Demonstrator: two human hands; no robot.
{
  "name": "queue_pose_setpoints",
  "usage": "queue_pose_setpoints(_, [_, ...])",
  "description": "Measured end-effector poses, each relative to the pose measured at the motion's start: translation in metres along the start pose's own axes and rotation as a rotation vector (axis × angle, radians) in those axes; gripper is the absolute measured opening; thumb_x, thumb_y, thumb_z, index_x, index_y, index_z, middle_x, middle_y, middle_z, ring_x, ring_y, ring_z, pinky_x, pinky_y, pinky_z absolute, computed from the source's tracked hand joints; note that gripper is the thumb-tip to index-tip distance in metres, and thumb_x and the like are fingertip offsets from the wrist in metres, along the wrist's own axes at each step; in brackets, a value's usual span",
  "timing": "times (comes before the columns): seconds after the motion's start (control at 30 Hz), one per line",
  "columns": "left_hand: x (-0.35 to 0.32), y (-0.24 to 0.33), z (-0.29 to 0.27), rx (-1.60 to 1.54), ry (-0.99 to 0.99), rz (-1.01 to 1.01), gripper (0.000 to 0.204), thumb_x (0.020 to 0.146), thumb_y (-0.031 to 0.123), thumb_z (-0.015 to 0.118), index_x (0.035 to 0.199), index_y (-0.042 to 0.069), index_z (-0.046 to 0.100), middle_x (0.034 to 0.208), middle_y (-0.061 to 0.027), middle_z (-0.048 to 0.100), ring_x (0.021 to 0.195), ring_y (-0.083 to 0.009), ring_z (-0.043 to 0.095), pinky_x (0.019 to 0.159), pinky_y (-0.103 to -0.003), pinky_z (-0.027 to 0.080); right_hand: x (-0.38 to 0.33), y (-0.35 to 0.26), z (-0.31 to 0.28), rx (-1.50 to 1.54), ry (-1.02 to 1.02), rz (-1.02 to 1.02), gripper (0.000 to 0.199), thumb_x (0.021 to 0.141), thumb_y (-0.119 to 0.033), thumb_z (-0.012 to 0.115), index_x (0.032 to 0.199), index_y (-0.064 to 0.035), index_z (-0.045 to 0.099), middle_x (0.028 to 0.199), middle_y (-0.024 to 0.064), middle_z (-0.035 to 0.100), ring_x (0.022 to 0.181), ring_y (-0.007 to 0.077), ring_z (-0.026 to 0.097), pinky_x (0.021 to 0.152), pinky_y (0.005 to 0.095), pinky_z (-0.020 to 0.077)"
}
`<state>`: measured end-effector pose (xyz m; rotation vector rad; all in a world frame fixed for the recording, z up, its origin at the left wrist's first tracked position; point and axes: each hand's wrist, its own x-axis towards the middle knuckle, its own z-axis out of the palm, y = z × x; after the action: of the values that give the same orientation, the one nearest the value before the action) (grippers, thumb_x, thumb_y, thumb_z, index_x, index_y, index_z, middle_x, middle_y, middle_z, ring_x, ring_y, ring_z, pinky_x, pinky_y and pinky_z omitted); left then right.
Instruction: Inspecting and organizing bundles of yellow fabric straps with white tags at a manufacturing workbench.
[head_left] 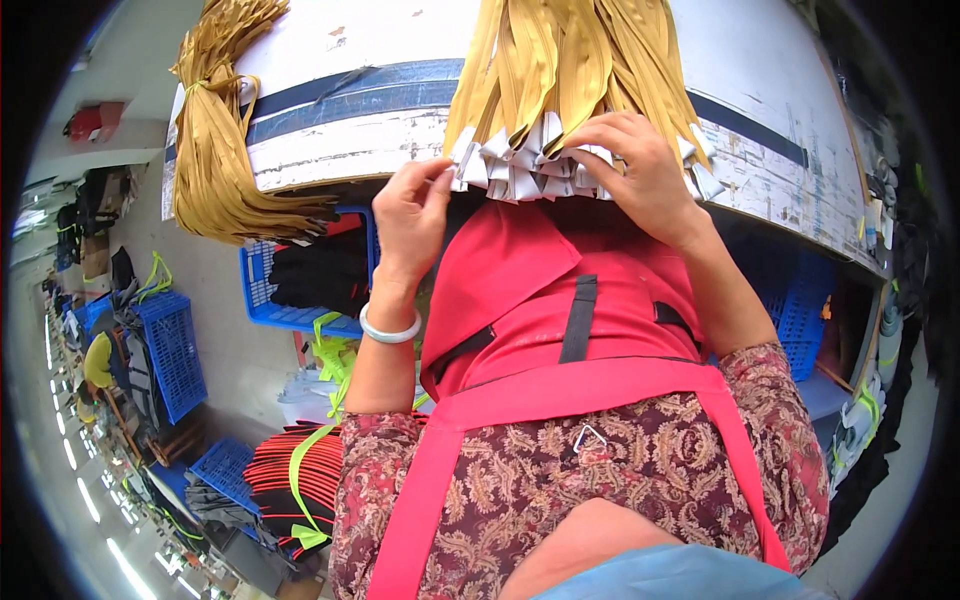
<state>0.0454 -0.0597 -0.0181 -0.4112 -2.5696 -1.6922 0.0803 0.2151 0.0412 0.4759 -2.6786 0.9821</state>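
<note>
A fanned row of long golden-yellow strips [560, 60], which look like zipper tapes, lies across the table. Their white tab ends [525, 182] hang over the near edge, in front of my body. My left hand [412, 212] is closed in a pinch at the row's left side, its fingertips on a white tab end. Over the row's right half, my right hand [645, 172] pinches the end of one yellow strip between thumb and fingers. Dark edging shows inside the folded ends beside those fingertips.
A tied bundle of similar yellow strips [215, 150] droops over the left end of the worn white table [330, 150]. Under it stands a blue crate [258, 290] with black cloth. More blue crates [172, 355] and red-edged black pieces [290, 475] sit at left.
</note>
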Motion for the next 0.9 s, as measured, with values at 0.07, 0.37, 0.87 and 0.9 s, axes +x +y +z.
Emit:
queue_pose_setpoints(0.07, [0.007,0.015,0.013,0.023,-0.05,0.127,0.011,0.087,0.002,0.068,0.098,0.001,0.07,0.08,-0.0089,0.065,0.064,-0.0134,0.062,0.06,-0.024,0.049,0.005,0.001,0.008,-0.04,0.008,-0.036,0.011,0.084,-0.011,0.067,0.094,-0.0075,0.069,0.092,0.0081,0.067,0.093,0.0284,0.061,0.086,0.0381,0.0455])
queue_pose_setpoints(0.37, [0.063,0.016,0.036,0.07,-0.368,0.422,0.012,0.079,-0.002,0.07,0.09,0.002,0.068,0.089,-0.0102,0.064,0.076,-0.0249,0.064,0.07,-0.033,0.051,0.007,0.0,0.01,0.015,0.019,-0.03,0.016,0.084,-0.009,0.071,0.099,-0.0033,0.07,0.09,0.0109,0.068,0.09,0.0253,0.064,0.08,0.0348,0.0495])
queue_pose_setpoints(0.87, [0.053,0.057,0.022,-0.92,-0.505,-0.025,0.03,0.084,0.001,0.072,0.113,-0.002,0.066,0.1,-0.0097,0.068,0.089,-0.0159,0.065,0.075,-0.028,0.055,0.018,-0.011,0.027,1.175,-0.043,0.369,0.028,0.091,-0.004,0.068,0.113,-0.0032,0.051,0.092,0.0056,0.062,0.075,0.0123,0.064,0.071,0.0248,0.0533])
queue_pose_setpoints(0.9, [0.054,0.06,0.021,-0.873,-0.514,0.02,0.032,0.084,0.001,0.073,0.115,-0.002,0.065,0.099,-0.0097,0.068,0.087,-0.016,0.065,0.075,-0.029,0.055,0.017,-0.012,0.027,1.207,-0.056,0.399,0.029,0.091,-0.006,0.068,0.113,-0.0039,0.049,0.093,0.0075,0.064,0.07,0.0121,0.062,0.067,0.0233,0.052])
